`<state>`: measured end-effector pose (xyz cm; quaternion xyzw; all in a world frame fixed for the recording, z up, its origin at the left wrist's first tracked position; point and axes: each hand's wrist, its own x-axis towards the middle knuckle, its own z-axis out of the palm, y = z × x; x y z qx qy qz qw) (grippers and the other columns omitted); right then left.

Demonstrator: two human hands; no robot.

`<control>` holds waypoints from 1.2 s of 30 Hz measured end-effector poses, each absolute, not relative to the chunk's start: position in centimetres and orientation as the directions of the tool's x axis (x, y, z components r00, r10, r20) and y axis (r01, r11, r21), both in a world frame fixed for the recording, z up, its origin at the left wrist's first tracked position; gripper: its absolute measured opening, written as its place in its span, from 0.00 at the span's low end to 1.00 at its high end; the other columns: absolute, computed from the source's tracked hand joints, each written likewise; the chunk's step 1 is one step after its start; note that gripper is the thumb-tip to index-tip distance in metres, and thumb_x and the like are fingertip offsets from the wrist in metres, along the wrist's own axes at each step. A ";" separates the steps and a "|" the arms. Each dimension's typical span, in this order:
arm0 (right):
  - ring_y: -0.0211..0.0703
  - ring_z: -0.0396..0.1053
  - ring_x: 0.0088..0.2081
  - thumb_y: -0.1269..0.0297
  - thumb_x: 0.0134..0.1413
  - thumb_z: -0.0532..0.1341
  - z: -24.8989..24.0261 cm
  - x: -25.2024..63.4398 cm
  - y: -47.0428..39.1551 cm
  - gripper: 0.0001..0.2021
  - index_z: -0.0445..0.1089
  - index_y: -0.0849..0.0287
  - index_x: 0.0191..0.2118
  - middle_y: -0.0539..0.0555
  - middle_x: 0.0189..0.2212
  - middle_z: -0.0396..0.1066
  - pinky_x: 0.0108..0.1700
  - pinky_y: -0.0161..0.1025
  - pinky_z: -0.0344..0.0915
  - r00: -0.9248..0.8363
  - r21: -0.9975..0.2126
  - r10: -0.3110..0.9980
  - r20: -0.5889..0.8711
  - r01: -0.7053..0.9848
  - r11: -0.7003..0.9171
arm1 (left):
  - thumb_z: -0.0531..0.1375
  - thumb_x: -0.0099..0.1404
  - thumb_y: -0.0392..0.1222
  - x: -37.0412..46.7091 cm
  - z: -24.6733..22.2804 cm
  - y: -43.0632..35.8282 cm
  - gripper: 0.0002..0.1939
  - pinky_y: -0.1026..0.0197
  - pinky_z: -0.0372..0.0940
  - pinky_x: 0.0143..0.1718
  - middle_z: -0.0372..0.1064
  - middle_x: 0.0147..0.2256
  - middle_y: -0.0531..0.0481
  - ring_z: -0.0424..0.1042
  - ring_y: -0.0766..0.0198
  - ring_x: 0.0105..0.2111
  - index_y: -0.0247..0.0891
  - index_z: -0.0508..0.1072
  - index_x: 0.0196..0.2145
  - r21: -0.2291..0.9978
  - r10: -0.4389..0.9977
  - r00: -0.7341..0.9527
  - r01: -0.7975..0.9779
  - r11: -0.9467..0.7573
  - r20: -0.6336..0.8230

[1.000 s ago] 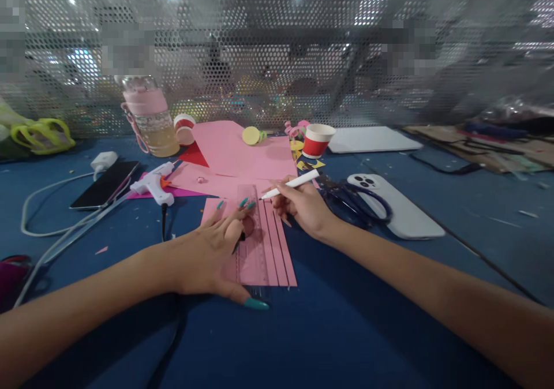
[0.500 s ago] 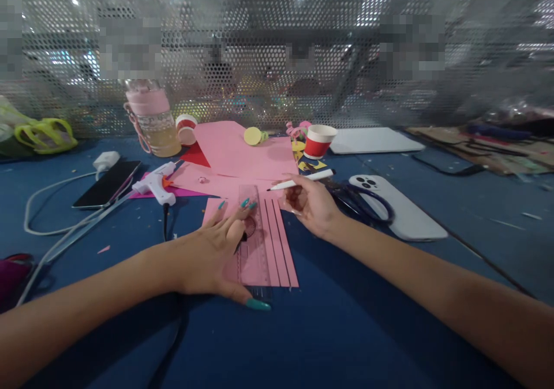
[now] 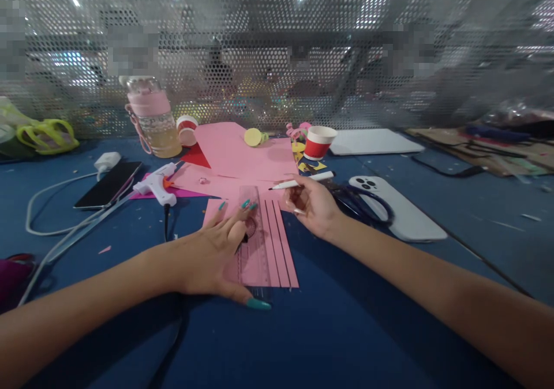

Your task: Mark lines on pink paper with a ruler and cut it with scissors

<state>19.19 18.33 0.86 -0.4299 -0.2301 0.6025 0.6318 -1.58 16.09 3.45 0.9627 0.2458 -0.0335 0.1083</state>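
Note:
My left hand (image 3: 216,247) lies spread over a clear ruler (image 3: 255,262), pressing it onto a pink sheet of paper (image 3: 279,250). Several dark lines run lengthwise down that sheet, to the right of the ruler. Between the fingers of my right hand (image 3: 314,207) is a white marker (image 3: 303,180), uncapped. Its dark tip points left, just above the far end of the ruler and apart from the lined sheet. Behind the ruler, a larger pink sheet (image 3: 251,152) lies with a yellow disc (image 3: 253,137) on it.
Dark-handled scissors (image 3: 372,204) and a white phone (image 3: 407,216) lie right of my right hand. To the left are a white glue gun (image 3: 158,184), a black phone (image 3: 108,186) and cables. A bottle (image 3: 153,120) and a red-and-white paper cup (image 3: 319,142) stand before the perforated metal screen (image 3: 259,48).
Almost nothing differs. The marker in my right hand has shifted very slightly to the right; my left hand stays on the ruler.

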 end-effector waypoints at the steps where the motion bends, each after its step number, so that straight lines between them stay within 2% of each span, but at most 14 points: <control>1: 0.29 0.57 0.10 0.70 0.52 0.53 0.9 19.2 18.3 0.13 0.67 0.63 0.19 0.47 0.08 0.61 0.11 0.27 0.51 0.167 -0.821 0.960 -0.224 -0.563 -0.094 | 0.52 0.50 0.71 -1.6 3.5 16.1 0.44 0.38 0.43 0.58 0.43 0.60 0.25 0.42 0.39 0.61 0.27 0.61 0.49 0.195 0.466 0.877 0.480 -0.855 -0.114; 7: 0.29 0.57 0.10 0.67 0.50 0.56 0.5 19.4 18.4 0.11 0.68 0.63 0.20 0.46 0.09 0.62 0.12 0.27 0.53 0.139 -0.845 0.974 -0.179 -0.528 -0.080 | 0.53 0.51 0.70 -1.8 3.2 16.1 0.40 0.39 0.46 0.58 0.46 0.60 0.28 0.43 0.41 0.61 0.30 0.63 0.47 0.198 0.458 0.886 0.462 -0.865 -0.066; 14: 0.29 0.58 0.11 0.68 0.49 0.56 0.1 19.5 18.6 0.09 0.67 0.62 0.21 0.46 0.11 0.62 0.11 0.27 0.51 0.136 -0.846 0.980 -0.144 -0.531 -0.051 | 0.53 0.50 0.70 -1.6 3.5 16.1 0.43 0.41 0.45 0.58 0.46 0.60 0.27 0.41 0.41 0.62 0.28 0.61 0.49 0.199 0.476 0.872 0.489 -0.849 -0.111; 18: 0.29 0.58 0.11 0.69 0.49 0.55 0.1 19.4 18.6 0.09 0.67 0.63 0.22 0.47 0.11 0.62 0.11 0.26 0.50 0.136 -0.842 0.981 -0.140 -0.538 -0.045 | 0.51 0.50 0.71 -1.5 3.7 16.0 0.44 0.40 0.44 0.59 0.43 0.61 0.26 0.41 0.40 0.61 0.27 0.61 0.48 0.196 0.480 0.868 0.496 -0.846 -0.125; 23: 0.29 0.58 0.11 0.68 0.48 0.56 0.0 19.5 18.6 0.08 0.67 0.62 0.21 0.46 0.11 0.62 0.11 0.27 0.51 0.123 -0.855 0.988 -0.099 -0.518 -0.021 | 0.52 0.50 0.71 -1.6 3.6 16.0 0.42 0.39 0.45 0.58 0.45 0.60 0.27 0.42 0.41 0.62 0.29 0.62 0.47 0.197 0.474 0.875 0.484 -0.853 -0.100; 29: 0.29 0.58 0.11 0.68 0.50 0.54 0.1 19.5 18.6 0.11 0.67 0.62 0.20 0.47 0.11 0.62 0.12 0.27 0.51 0.131 -0.842 0.981 -0.145 -0.537 -0.053 | 0.53 0.51 0.70 -1.7 3.5 16.1 0.42 0.39 0.45 0.58 0.46 0.60 0.27 0.43 0.40 0.61 0.28 0.62 0.48 0.195 0.468 0.879 0.476 -0.857 -0.088; 36: 0.30 0.58 0.12 0.66 0.49 0.56 0.0 19.5 18.5 0.10 0.68 0.62 0.21 0.47 0.11 0.61 0.12 0.27 0.52 0.107 -0.868 0.990 -0.095 -0.496 -0.030 | 0.52 0.50 0.71 -1.7 3.3 16.1 0.42 0.39 0.45 0.58 0.46 0.60 0.27 0.43 0.40 0.61 0.29 0.62 0.47 0.210 0.470 0.880 0.474 -0.855 -0.070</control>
